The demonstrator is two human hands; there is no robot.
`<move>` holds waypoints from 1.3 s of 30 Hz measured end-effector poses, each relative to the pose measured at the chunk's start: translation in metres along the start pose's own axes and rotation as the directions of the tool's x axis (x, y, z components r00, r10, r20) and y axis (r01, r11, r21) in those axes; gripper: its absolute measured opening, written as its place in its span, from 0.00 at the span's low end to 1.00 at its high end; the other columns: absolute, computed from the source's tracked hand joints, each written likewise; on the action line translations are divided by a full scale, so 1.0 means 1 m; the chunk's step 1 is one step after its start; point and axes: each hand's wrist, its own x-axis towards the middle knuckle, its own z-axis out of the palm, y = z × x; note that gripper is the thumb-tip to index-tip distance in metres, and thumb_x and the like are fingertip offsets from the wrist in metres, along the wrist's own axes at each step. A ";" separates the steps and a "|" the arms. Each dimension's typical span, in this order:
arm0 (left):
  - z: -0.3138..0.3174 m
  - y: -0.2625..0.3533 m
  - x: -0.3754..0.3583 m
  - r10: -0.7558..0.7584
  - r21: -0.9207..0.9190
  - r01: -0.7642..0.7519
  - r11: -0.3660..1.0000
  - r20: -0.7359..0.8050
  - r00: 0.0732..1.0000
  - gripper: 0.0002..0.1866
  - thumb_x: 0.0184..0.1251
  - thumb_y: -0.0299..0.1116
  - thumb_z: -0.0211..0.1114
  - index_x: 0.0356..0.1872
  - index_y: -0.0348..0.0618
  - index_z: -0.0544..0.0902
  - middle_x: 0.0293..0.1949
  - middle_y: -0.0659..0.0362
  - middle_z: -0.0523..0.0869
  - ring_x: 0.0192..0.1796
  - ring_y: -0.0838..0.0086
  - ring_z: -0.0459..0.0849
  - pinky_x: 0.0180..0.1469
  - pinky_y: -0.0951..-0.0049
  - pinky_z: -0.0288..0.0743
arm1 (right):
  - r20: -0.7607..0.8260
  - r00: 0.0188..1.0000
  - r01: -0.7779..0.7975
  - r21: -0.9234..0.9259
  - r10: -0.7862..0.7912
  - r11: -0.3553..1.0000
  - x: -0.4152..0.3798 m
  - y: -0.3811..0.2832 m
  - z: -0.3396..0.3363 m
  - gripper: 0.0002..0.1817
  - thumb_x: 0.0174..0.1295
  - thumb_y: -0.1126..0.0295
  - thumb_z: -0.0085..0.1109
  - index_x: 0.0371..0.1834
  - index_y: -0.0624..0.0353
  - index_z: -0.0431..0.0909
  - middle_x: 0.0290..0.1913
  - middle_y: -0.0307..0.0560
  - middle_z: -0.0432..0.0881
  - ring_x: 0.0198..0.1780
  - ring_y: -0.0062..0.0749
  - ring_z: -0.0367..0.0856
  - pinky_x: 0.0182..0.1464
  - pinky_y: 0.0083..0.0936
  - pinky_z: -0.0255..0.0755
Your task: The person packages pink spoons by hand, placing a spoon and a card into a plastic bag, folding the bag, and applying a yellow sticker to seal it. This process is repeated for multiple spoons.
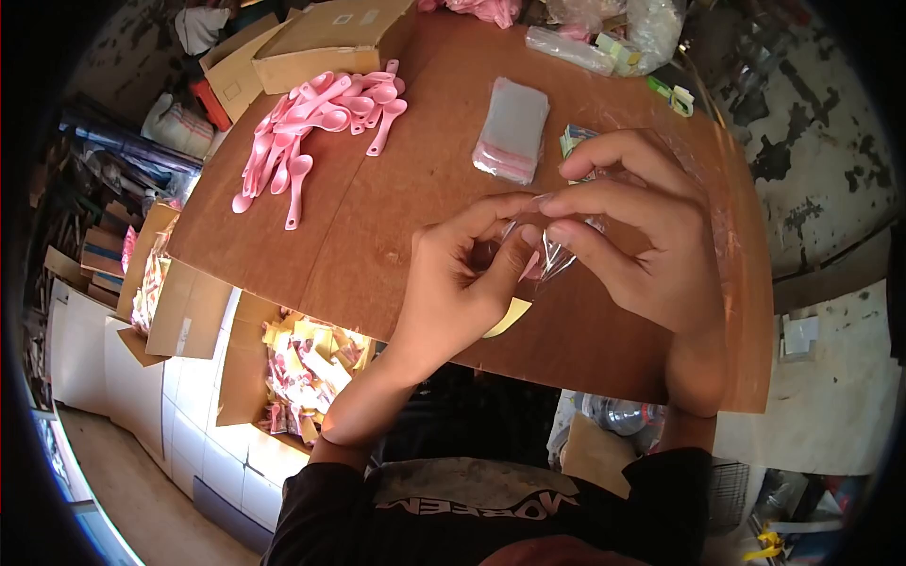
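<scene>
My left hand (472,269) is closed, thumb and fingers pinching a clear plastic bag (557,257) over the table. Something pink shows inside or behind the bag by the left thumb; most of it is hidden. My right hand (651,226) pinches the bag's upper edge between thumb and index finger, its other fingers loosely curled. Below the left hand a yellow piece of card (510,319) sticks out, partly covered. A stack of flat clear bags (514,118) lies beyond my hands. To the left is a heap of pink plastic spoons (316,118).
Cardboard boxes (330,42) stand at the table's (415,141) back left. Below its front left edge, an open carton (247,363) holds packed pieces with yellow cards. Plastic wrap (651,38) lies at the back right. A small printed pack (572,140) sits behind my right hand.
</scene>
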 end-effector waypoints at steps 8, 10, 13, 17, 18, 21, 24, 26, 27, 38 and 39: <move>-0.005 0.009 -0.005 0.033 0.331 -0.052 0.942 0.063 0.997 0.15 0.60 0.21 0.61 0.50 0.33 0.80 0.20 0.53 0.82 0.19 0.81 0.79 0.22 0.78 0.71 | -0.084 0.994 0.041 -0.244 -0.063 0.969 0.001 0.001 0.012 0.10 0.40 0.78 0.70 0.29 0.62 0.83 0.34 0.42 0.79 0.36 0.36 0.77 0.37 0.28 0.72; -0.005 0.013 -0.005 0.047 0.378 -0.071 0.923 0.074 0.996 0.16 0.59 0.21 0.61 0.50 0.34 0.79 0.20 0.52 0.81 0.19 0.79 0.80 0.22 0.76 0.71 | -0.079 0.994 0.054 -0.282 -0.079 0.958 0.000 0.001 0.013 0.10 0.40 0.78 0.70 0.28 0.62 0.82 0.32 0.42 0.78 0.35 0.37 0.76 0.36 0.29 0.71; -0.004 0.014 -0.007 0.009 0.466 -0.066 0.882 0.123 0.992 0.17 0.63 0.19 0.59 0.54 0.30 0.77 0.23 0.56 0.84 0.28 0.82 0.84 0.28 0.83 0.76 | -0.095 0.992 0.048 -0.293 -0.079 0.955 -0.002 0.002 0.016 0.09 0.41 0.79 0.69 0.27 0.62 0.82 0.31 0.42 0.78 0.34 0.38 0.76 0.34 0.29 0.71; -0.005 0.006 -0.002 0.145 0.541 -0.212 0.814 0.165 0.976 0.18 0.57 0.20 0.62 0.51 0.36 0.80 0.24 0.50 0.83 0.19 0.70 0.82 0.24 0.74 0.73 | -0.101 0.991 0.057 -0.307 -0.093 0.950 -0.004 0.006 0.018 0.08 0.41 0.81 0.66 0.27 0.62 0.81 0.31 0.42 0.78 0.31 0.39 0.75 0.32 0.30 0.72; -0.007 0.005 -0.001 0.185 0.559 -0.281 0.780 0.224 0.957 0.18 0.57 0.20 0.63 0.51 0.36 0.80 0.25 0.50 0.84 0.21 0.70 0.83 0.24 0.75 0.74 | -0.100 0.993 0.033 -0.294 -0.065 0.955 -0.005 0.007 0.017 0.08 0.41 0.82 0.65 0.26 0.62 0.80 0.31 0.42 0.77 0.31 0.37 0.76 0.31 0.29 0.72; -0.011 0.001 0.000 0.211 0.419 -0.277 0.865 0.197 0.957 0.18 0.59 0.19 0.63 0.53 0.36 0.79 0.29 0.51 0.86 0.24 0.73 0.85 0.26 0.75 0.76 | -0.061 0.996 -0.061 -0.060 0.057 0.996 -0.004 0.011 0.007 0.06 0.44 0.82 0.62 0.26 0.63 0.78 0.31 0.43 0.77 0.32 0.32 0.77 0.33 0.28 0.72; -0.016 0.007 -0.005 0.154 0.130 -0.177 0.976 0.169 0.974 0.18 0.63 0.19 0.61 0.55 0.34 0.77 0.31 0.53 0.88 0.28 0.76 0.85 0.31 0.76 0.79 | -0.021 0.982 -0.169 0.371 0.190 0.913 -0.002 0.015 -0.009 0.03 0.50 0.78 0.61 0.28 0.64 0.77 0.34 0.45 0.78 0.36 0.29 0.78 0.38 0.25 0.72; -0.017 0.003 -0.007 0.198 0.009 -0.199 0.980 0.083 0.977 0.17 0.65 0.19 0.60 0.56 0.33 0.76 0.32 0.53 0.87 0.29 0.77 0.85 0.34 0.76 0.80 | -0.039 0.957 -0.188 0.668 0.287 0.720 -0.004 0.024 -0.023 0.05 0.57 0.73 0.58 0.32 0.65 0.77 0.36 0.47 0.79 0.39 0.29 0.78 0.43 0.25 0.72; -0.017 0.002 -0.008 0.227 -0.106 -0.227 0.968 -0.008 0.974 0.17 0.67 0.20 0.59 0.57 0.32 0.75 0.33 0.53 0.87 0.31 0.78 0.84 0.37 0.77 0.80 | -0.047 0.942 -0.183 0.758 0.332 0.626 -0.006 0.032 -0.033 0.08 0.61 0.70 0.57 0.34 0.65 0.76 0.36 0.47 0.78 0.40 0.29 0.78 0.44 0.27 0.73; -0.032 0.004 -0.006 0.096 -0.123 -0.118 0.985 -0.167 0.981 0.11 0.67 0.22 0.62 0.48 0.31 0.76 0.33 0.55 0.85 0.32 0.81 0.79 0.35 0.82 0.74 | -0.591 0.542 -0.803 -0.156 0.598 0.575 -0.094 0.260 -0.025 0.16 0.53 0.77 0.56 0.47 0.63 0.81 0.47 0.52 0.83 0.49 0.37 0.83 0.50 0.27 0.74; -0.033 0.004 -0.006 0.067 -0.133 -0.089 0.987 -0.163 0.984 0.09 0.67 0.22 0.62 0.46 0.30 0.77 0.33 0.56 0.85 0.32 0.81 0.79 0.35 0.82 0.73 | -0.581 0.557 -0.794 -0.163 0.594 0.585 -0.083 0.248 -0.025 0.16 0.53 0.77 0.56 0.47 0.63 0.81 0.47 0.52 0.83 0.49 0.37 0.83 0.50 0.27 0.74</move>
